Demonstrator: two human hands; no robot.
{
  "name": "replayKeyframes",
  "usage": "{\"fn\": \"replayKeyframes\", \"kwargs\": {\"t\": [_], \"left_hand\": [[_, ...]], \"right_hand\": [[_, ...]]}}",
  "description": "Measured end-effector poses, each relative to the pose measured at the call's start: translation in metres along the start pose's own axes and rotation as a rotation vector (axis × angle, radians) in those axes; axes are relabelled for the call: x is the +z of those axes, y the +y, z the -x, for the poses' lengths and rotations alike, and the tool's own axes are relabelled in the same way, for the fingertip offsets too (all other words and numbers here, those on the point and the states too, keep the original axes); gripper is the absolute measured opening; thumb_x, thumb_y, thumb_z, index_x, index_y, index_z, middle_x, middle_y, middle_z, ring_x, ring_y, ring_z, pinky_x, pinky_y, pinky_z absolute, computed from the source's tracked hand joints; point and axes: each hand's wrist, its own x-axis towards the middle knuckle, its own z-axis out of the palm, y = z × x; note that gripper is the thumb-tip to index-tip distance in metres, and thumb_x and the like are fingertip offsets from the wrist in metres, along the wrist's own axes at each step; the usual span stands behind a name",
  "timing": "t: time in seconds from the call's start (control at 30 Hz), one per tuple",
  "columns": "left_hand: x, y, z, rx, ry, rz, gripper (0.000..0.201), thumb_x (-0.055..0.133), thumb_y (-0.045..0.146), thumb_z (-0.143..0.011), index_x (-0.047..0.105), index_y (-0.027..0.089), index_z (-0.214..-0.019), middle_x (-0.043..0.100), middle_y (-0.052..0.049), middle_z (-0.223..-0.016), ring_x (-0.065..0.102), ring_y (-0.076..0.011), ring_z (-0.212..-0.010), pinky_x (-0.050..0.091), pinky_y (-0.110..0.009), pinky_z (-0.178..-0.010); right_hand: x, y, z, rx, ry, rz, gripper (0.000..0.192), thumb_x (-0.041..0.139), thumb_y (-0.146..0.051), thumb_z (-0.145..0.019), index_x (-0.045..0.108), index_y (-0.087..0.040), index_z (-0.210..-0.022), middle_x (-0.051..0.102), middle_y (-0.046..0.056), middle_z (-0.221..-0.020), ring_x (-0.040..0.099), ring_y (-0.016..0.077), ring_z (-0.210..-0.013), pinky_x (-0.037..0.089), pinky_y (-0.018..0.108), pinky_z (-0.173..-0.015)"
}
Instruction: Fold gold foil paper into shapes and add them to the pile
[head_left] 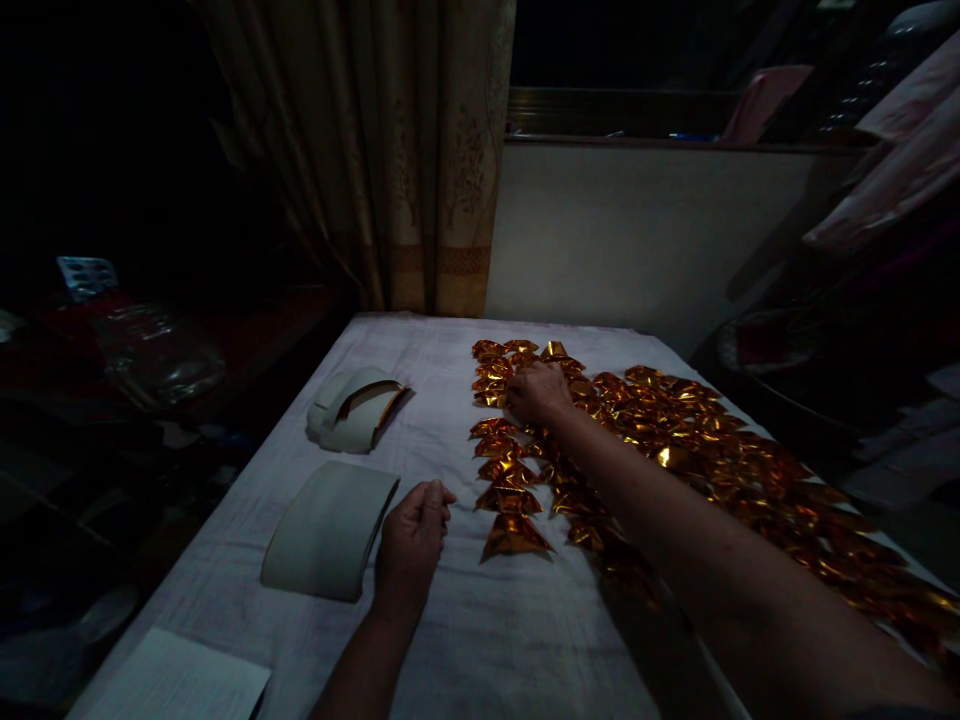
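Foil pieces (515,537): gold-orange; one column runs along the middle of the white cloth (487,640), denser rows to its right
Right hand (538,392): at the far part of the column, over the pieces; fingertips hidden, so cannot tell whether it grips one
Left hand (409,545): fingers curled closed, just beside the near curved card (326,530)
Far curved card (349,425): beyond the near one, left of the column
Paper sheet (187,682): near left corner

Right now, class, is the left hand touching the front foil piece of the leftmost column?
Apart. The head view shows it: a strip of pale cloth lies visible between the left hand and the front foil piece.
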Motion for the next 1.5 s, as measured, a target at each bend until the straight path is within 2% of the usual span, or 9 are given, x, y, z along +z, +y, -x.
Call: {"fn": "replayKeyframes", "kwargs": {"t": [0.23,0.37,0.43,0.53,0.67,0.83,1.27,1.4,1.5], "left_hand": [[0.001,0.003,0.0,0.0,0.002,-0.003,0.062,0.053,0.078,-0.079,0.062,0.017,-0.074,0.052,0.003,-0.059,0.046,-0.0087,-0.047,0.036,-0.018,-0.041],[0.001,0.003,0.0,0.0,0.019,-0.007,0.062,0.053,0.079,-0.078,0.062,0.017,-0.073,0.051,0.003,-0.059,0.045,-0.0089,-0.046,0.035,-0.018,-0.04],[0.001,0.003,-0.001,0.004,0.022,-0.01,0.062,0.053,0.078,-0.078,0.062,0.017,-0.073,0.051,0.003,-0.059,0.046,-0.0093,-0.047,0.035,-0.019,-0.04],[0.001,0.002,-0.001,0.005,0.021,-0.013,0.062,0.053,0.078,-0.078,0.062,0.018,-0.072,0.051,0.003,-0.059,0.047,-0.0097,-0.047,0.036,-0.019,-0.04],[0.001,0.002,-0.001,0.006,0.028,-0.019,0.062,0.053,0.079,-0.078,0.062,0.018,-0.073,0.052,0.002,-0.059,0.048,-0.01,-0.047,0.036,-0.019,-0.04],[0.001,0.001,0.0,0.023,0.024,-0.025,0.061,0.053,0.077,-0.079,0.063,0.018,-0.073,0.052,0.002,-0.059,0.048,-0.0099,-0.048,0.037,-0.019,-0.041],[0.001,0.0,-0.001,0.014,0.02,-0.008,0.062,0.053,0.078,-0.079,0.062,0.017,-0.074,0.052,0.002,-0.06,0.048,-0.0103,-0.049,0.036,-0.018,-0.04],[0.001,-0.003,-0.002,0.018,0.021,-0.006,0.06,0.052,0.076,-0.081,0.062,0.017,-0.074,0.052,0.002,-0.06,0.048,-0.0102,-0.049,0.036,-0.018,-0.04],[0.0,-0.006,-0.002,0.031,0.018,-0.017,0.058,0.051,0.074,-0.083,0.063,0.018,-0.075,0.053,0.002,-0.06,0.049,-0.0103,-0.049,0.036,-0.018,-0.041]], "right_hand": [[-0.011,-0.004,0.004,-0.02,-0.007,-0.041,0.027,0.052,-0.034,-0.096,0.076,-0.022,-0.1,0.074,0.01,-0.105,0.059,0.0266,-0.102,0.033,0.037,-0.083],[-0.02,-0.006,0.019,-0.167,-0.08,-0.111,0.023,0.06,-0.04,-0.094,0.074,-0.03,-0.109,0.075,0.002,-0.107,0.062,0.0216,-0.101,0.038,0.031,-0.082],[-0.022,-0.007,0.028,-0.234,-0.113,-0.134,0.031,0.066,-0.046,-0.091,0.071,-0.031,-0.117,0.073,0.002,-0.116,0.062,0.0224,-0.108,0.039,0.031,-0.086],[-0.022,-0.008,0.036,-0.286,-0.141,-0.145,0.044,0.069,-0.051,-0.088,0.066,-0.028,-0.126,0.071,0.005,-0.123,0.06,0.0256,-0.115,0.04,0.035,-0.091],[-0.019,-0.008,0.038,-0.311,-0.154,-0.138,0.044,0.064,-0.05,-0.092,0.064,-0.027,-0.13,0.069,0.007,-0.126,0.059,0.0268,-0.117,0.04,0.037,-0.093],[-0.015,-0.01,0.04,-0.344,-0.161,-0.107,0.042,0.068,-0.044,-0.089,0.065,-0.029,-0.128,0.07,0.006,-0.123,0.059,0.026,-0.115,0.037,0.038,-0.097],[-0.013,-0.015,0.033,-0.152,-0.037,-0.034,0.039,0.059,-0.048,-0.094,0.068,-0.022,-0.121,0.069,0.012,-0.12,0.056,0.0324,-0.113,0.036,0.043,-0.093],[-0.02,-0.014,0.044,-0.111,-0.008,-0.065,0.039,0.055,-0.05,-0.097,0.067,-0.024,-0.123,0.068,0.01,-0.125,0.056,0.0304,-0.115,0.036,0.043,-0.094],[-0.026,-0.013,0.062,-0.129,-0.02,-0.108,0.029,0.056,-0.041,-0.098,0.069,-0.027,-0.119,0.07,0.006,-0.122,0.058,0.0259,-0.115,0.037,0.039,-0.093]]}}
